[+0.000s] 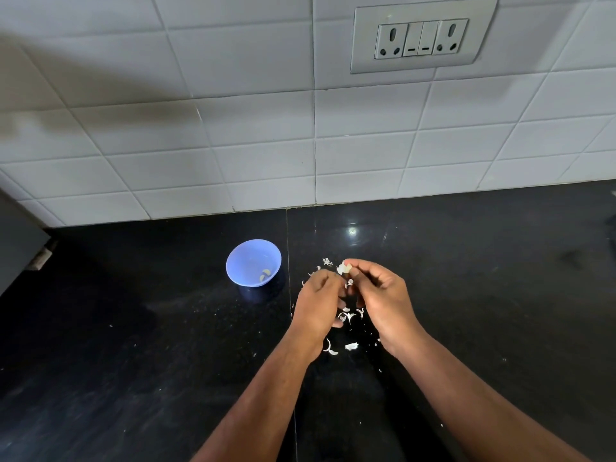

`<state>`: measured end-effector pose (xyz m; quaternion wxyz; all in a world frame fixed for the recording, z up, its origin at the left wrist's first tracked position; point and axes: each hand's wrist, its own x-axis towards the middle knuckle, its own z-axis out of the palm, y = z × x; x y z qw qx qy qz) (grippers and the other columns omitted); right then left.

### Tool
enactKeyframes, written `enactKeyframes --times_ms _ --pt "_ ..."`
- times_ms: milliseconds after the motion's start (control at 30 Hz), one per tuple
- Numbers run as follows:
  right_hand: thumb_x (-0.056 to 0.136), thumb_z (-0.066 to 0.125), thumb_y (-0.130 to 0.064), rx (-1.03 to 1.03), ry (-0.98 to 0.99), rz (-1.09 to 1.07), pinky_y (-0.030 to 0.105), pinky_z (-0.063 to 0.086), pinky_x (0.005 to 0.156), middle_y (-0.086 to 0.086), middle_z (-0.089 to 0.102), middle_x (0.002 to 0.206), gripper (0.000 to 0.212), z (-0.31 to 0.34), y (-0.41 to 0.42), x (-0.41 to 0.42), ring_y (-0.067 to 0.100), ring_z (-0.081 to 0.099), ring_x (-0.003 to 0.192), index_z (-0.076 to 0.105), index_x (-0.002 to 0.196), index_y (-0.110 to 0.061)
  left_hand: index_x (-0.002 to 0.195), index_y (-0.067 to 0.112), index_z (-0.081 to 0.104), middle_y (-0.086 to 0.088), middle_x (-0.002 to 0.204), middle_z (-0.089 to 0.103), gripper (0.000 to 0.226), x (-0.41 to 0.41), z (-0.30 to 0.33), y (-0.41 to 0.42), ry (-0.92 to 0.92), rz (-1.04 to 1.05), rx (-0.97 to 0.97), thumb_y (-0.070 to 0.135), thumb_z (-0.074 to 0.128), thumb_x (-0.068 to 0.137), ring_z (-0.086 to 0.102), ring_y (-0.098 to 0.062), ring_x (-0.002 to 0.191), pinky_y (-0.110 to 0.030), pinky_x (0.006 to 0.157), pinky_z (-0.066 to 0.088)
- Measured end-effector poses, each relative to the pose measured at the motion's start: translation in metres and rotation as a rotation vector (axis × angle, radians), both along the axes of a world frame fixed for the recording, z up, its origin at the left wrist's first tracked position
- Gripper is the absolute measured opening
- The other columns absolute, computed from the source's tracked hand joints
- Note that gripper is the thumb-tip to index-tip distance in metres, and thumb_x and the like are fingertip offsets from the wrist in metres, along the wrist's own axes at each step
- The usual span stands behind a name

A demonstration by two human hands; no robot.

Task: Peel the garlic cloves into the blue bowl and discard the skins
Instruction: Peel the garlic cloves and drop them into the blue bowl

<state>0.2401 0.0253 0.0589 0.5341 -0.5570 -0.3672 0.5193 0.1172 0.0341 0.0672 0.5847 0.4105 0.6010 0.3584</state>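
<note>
While the right hand [380, 288] pinches a clove [344, 269] at its fingertips, the left hand [320, 295] curls close beside it, probably picking skin, so skins [346, 316] fall on the counter [133, 328], clear of the bowl [245, 261].

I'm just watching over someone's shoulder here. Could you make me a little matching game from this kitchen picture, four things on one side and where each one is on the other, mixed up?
Things:
1. blue bowl
2. garlic clove
3. loose skins
4. socket panel

Places:
A. scattered on the black counter under the hands
B. on the tiled wall
C. pinched in the right hand, close to the left hand
D. standing on the counter left of both hands

Pairs: 1-D, 2-C, 3-A, 4-B
</note>
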Motion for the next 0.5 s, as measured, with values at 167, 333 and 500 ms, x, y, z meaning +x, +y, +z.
enactKeyframes --times_ms 167,333,500 --pt "0.103 0.064 -0.013 0.001 0.034 0.010 0.030 0.061 0.081 0.005 0.079 0.100 0.018 0.0046 -0.0017 -0.0048 0.016 0.075 0.090 0.078 0.112 -0.020 0.099 0.014 0.067 0.007 0.074 0.065 0.029 0.0038 -0.0007 0.0030 0.051 -0.016 0.083 0.037 0.053 0.109 0.065 -0.006 0.072 -0.034 0.070 0.056" --pt "0.101 0.069 -0.024 -0.024 0.039 0.009 0.025 0.056 0.065 0.008 0.073 0.080 0.014 0.0069 -0.0025 -0.0042 0.013 0.068 0.072 0.080 0.103 -0.015 0.095 0.008 0.066 0.010 0.067 0.064 0.027 0.0045 -0.0004 -0.0013 0.061 0.012 0.177 0.027 0.055 0.109 0.059 -0.003 0.064 -0.023 0.059 0.049" --pt "0.099 0.071 -0.028 -0.066 0.033 0.018 0.026 0.049 0.060 0.005 0.062 0.068 0.026 0.0042 0.0020 -0.0014 0.012 0.058 0.063 0.076 0.094 -0.003 0.083 0.022 0.064 0.003 0.071 0.066 0.027 0.0059 -0.0027 -0.0028 0.126 0.003 0.264 0.028 0.058 0.108 0.057 -0.008 0.066 -0.032 0.064 0.050"
